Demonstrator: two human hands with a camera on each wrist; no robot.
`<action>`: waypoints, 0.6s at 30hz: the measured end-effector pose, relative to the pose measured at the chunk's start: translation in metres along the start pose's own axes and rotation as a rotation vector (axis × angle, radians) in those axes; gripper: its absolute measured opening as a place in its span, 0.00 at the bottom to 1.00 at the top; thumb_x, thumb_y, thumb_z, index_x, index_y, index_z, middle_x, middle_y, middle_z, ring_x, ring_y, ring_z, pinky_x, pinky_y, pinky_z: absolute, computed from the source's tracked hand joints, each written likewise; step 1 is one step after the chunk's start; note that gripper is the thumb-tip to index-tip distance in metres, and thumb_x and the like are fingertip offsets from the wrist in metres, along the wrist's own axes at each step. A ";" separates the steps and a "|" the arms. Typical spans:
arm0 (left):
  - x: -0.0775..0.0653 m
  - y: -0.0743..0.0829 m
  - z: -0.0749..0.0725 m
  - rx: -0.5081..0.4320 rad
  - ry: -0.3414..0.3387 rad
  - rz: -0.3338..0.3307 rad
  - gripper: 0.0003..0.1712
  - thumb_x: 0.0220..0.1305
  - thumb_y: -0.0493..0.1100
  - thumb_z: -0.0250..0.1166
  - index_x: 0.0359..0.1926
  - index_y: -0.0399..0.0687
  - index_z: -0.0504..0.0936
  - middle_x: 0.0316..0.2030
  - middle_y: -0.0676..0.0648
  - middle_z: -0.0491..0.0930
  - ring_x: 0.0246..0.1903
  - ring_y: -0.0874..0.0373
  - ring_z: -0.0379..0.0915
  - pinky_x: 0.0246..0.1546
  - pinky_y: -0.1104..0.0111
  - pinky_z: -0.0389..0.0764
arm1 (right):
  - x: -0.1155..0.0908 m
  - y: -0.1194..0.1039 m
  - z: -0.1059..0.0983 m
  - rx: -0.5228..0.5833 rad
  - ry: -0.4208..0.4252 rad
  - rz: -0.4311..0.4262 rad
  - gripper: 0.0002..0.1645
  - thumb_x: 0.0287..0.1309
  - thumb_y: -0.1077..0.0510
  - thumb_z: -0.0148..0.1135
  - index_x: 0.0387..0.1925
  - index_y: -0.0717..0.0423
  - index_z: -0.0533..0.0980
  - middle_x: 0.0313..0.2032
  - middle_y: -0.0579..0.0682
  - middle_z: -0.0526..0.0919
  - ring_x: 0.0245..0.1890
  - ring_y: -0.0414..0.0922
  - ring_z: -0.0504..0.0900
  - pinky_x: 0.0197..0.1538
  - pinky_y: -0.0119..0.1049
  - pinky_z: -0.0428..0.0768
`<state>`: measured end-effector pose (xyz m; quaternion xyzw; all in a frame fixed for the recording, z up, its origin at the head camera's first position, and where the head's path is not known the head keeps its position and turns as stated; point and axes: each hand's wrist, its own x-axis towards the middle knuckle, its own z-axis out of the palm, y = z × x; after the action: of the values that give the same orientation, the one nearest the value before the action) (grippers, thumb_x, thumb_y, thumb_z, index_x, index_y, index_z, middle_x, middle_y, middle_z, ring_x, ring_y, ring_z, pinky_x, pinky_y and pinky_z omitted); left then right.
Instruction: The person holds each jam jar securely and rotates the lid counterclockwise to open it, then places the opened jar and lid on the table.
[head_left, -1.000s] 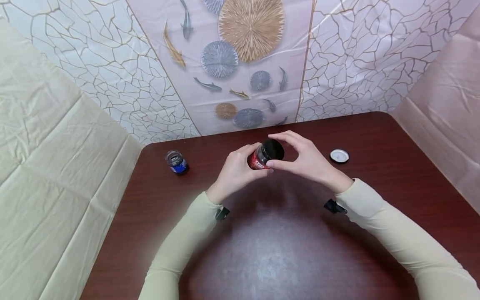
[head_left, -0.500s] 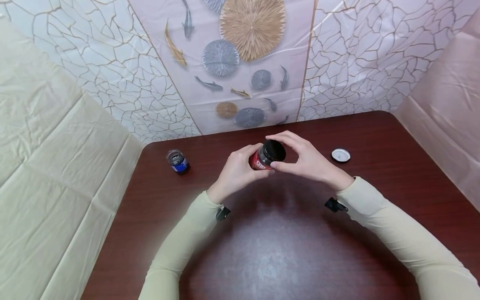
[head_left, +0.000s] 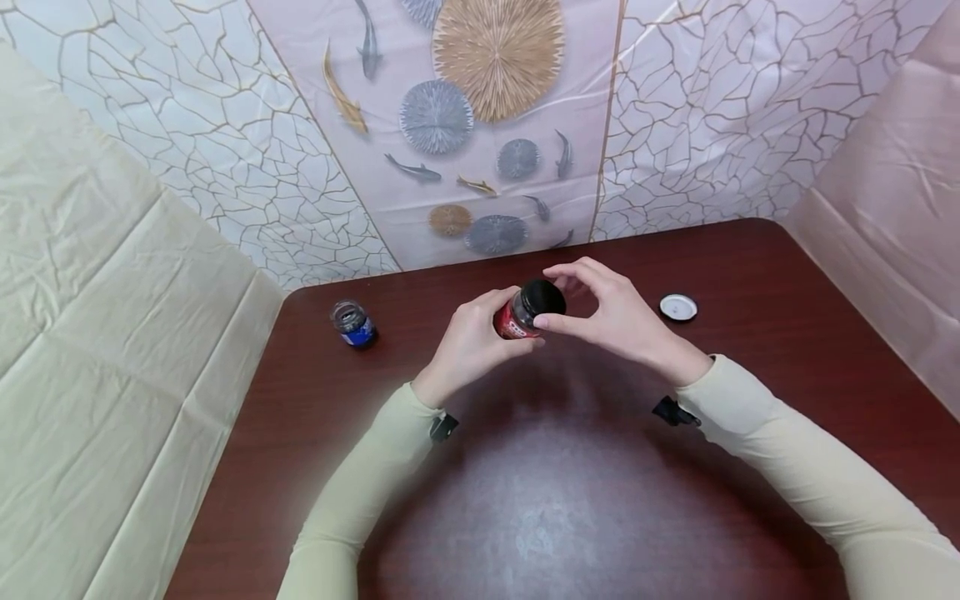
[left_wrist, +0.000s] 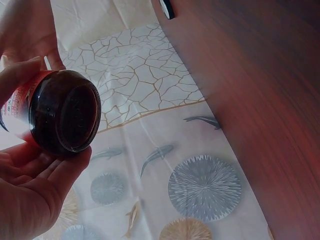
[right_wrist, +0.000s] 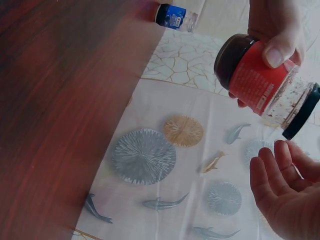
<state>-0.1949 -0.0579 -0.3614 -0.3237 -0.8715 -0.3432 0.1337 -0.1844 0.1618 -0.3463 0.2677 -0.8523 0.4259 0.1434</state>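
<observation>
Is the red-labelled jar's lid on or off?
On: the black lid caps the neck of the red-labelled jar. Whether it is screwed tight, I cannot tell.

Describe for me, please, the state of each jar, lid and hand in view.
Red-labelled glass jar: tilted, lid on, held in the air.
Black lid: on that jar's mouth; tightness cannot be told.
Left hand: gripping the red-labelled glass jar.
Right hand: beside the black lid; contact unclear.
Blue-labelled glass jar: upright, uncovered.
Loose lid: lying white side up.
</observation>
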 end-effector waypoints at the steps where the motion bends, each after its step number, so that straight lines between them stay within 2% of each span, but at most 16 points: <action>1: 0.000 0.000 0.000 -0.001 0.001 -0.003 0.35 0.42 0.56 0.74 0.52 0.50 0.77 0.40 0.56 0.78 0.38 0.66 0.72 0.39 0.74 0.72 | 0.000 -0.001 0.000 -0.006 0.003 0.001 0.36 0.42 0.36 0.70 0.53 0.45 0.73 0.40 0.37 0.74 0.42 0.40 0.74 0.46 0.38 0.69; 8: -0.001 0.000 -0.001 0.014 -0.010 -0.003 0.33 0.42 0.55 0.74 0.52 0.52 0.77 0.38 0.56 0.77 0.37 0.66 0.72 0.37 0.73 0.72 | 0.001 -0.004 0.000 -0.031 0.000 -0.006 0.32 0.41 0.35 0.69 0.49 0.42 0.75 0.37 0.36 0.74 0.40 0.34 0.72 0.43 0.34 0.69; 18: -0.003 -0.001 -0.002 0.015 -0.022 -0.001 0.34 0.42 0.55 0.74 0.51 0.51 0.76 0.38 0.55 0.77 0.36 0.65 0.72 0.38 0.72 0.73 | 0.003 -0.005 -0.002 -0.030 -0.059 -0.065 0.33 0.44 0.38 0.69 0.53 0.43 0.73 0.39 0.36 0.73 0.40 0.37 0.73 0.43 0.33 0.69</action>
<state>-0.1938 -0.0614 -0.3617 -0.3259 -0.8757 -0.3332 0.1264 -0.1835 0.1598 -0.3405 0.3054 -0.8533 0.4002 0.1359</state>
